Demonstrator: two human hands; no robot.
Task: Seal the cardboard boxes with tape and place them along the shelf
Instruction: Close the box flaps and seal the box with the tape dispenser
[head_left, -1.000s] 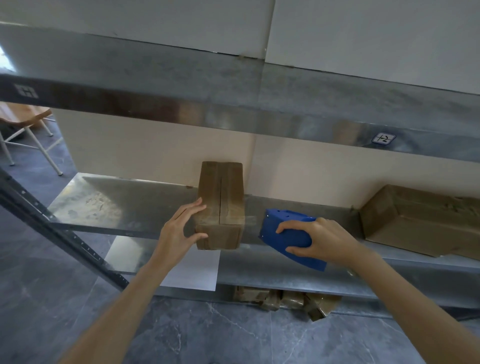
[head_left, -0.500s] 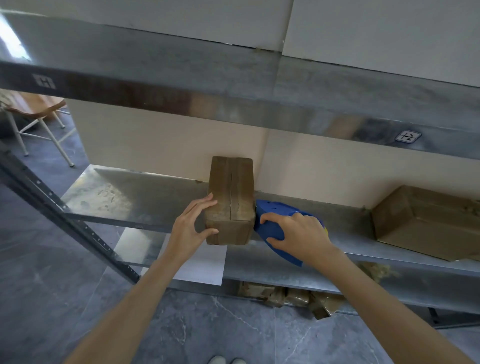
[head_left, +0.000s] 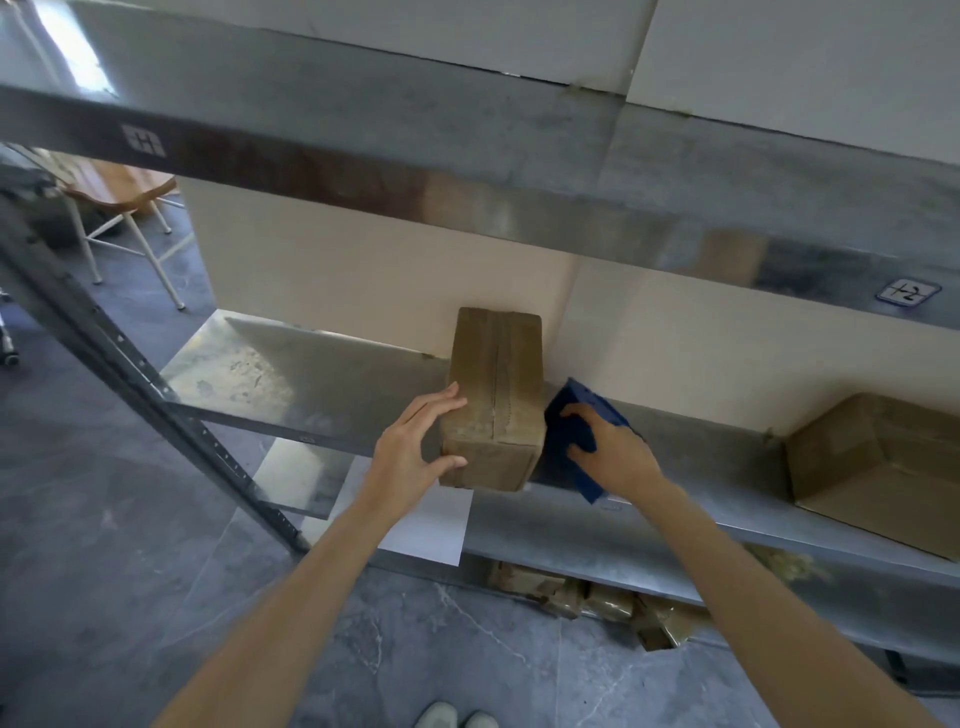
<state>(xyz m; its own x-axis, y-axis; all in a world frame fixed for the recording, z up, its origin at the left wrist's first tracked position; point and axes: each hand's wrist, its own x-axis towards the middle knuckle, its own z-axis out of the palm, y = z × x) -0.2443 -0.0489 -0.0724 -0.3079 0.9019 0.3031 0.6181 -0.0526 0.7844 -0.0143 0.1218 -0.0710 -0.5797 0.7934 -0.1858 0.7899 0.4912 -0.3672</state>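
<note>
A small brown cardboard box (head_left: 493, 400) with tape along its top seam sits on the middle metal shelf (head_left: 322, 384), its near end at the shelf's front edge. My left hand (head_left: 415, 447) lies against the box's left side, fingers straight and thumb at the lower front corner. My right hand (head_left: 613, 452) grips a blue tape dispenser (head_left: 571, 421) pressed against the box's right side. A second, larger cardboard box (head_left: 878, 467) lies on the same shelf at the far right.
An upper shelf (head_left: 467, 156) runs overhead. On the lower shelf lie a white sheet (head_left: 426, 530) and crumpled tape scraps (head_left: 597, 597). A slanted shelf post (head_left: 156, 395) stands at left, a chair (head_left: 119, 208) behind it. Grey tiled floor lies below.
The box has slid further onto the shelf toward the wall. My right hand brought the blue dispenser left until it touches the box's right side. The left hand stayed on the box.
</note>
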